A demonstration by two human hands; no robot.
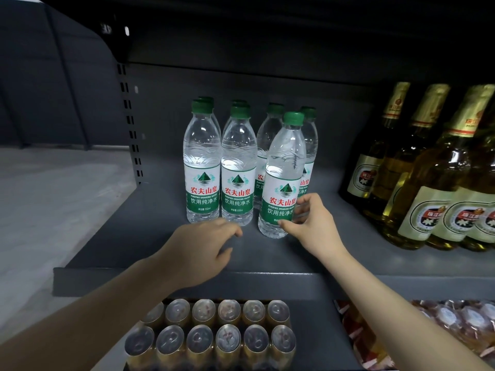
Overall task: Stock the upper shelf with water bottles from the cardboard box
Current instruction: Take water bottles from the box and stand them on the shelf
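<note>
Several clear water bottles with green caps and green-white labels stand in a cluster [219, 167] on the dark grey upper shelf [134, 236]. The front right water bottle [284, 180] stands slightly tilted, and my right hand [313, 223] holds its lower part, thumb on the front and fingers round its right side. My left hand [203, 245] hovers over the shelf just in front of the two front left bottles, fingers loosely curled and holding nothing. The cardboard box is out of view.
Tall amber beer bottles [439, 178] with gold foil necks crowd the shelf's right side. Below the shelf lip sit a tray of gold cans [214, 336] and wrapped snack packets [428, 325]. A slotted upright post [131, 124] bounds the shelf at left.
</note>
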